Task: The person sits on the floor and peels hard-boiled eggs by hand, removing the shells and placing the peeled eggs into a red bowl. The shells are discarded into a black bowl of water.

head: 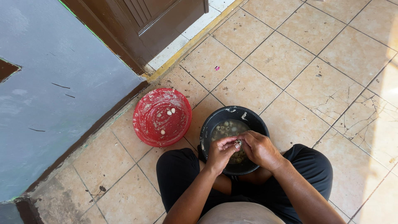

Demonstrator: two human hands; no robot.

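I sit on the floor with a black bowl (pixel 211 124) between my knees; it holds cloudy water and several small speckled eggs (pixel 227 127). Both hands meet above the bowl's near side. My left hand (pixel 221 152) and my right hand (pixel 259 148) pinch one small speckled egg (pixel 239 143) between their fingertips. To the left stands a red bowl (pixel 146 124), smeared white inside, with three small peeled white eggs (pixel 170 111) in it.
A grey wall (pixel 54 103) runs along the left, with a dark brown door (pixel 153 20) at the top. The floor is beige tile (pixel 298 62), cracked at the right, with a small pink scrap (pixel 217 68) lying on it.
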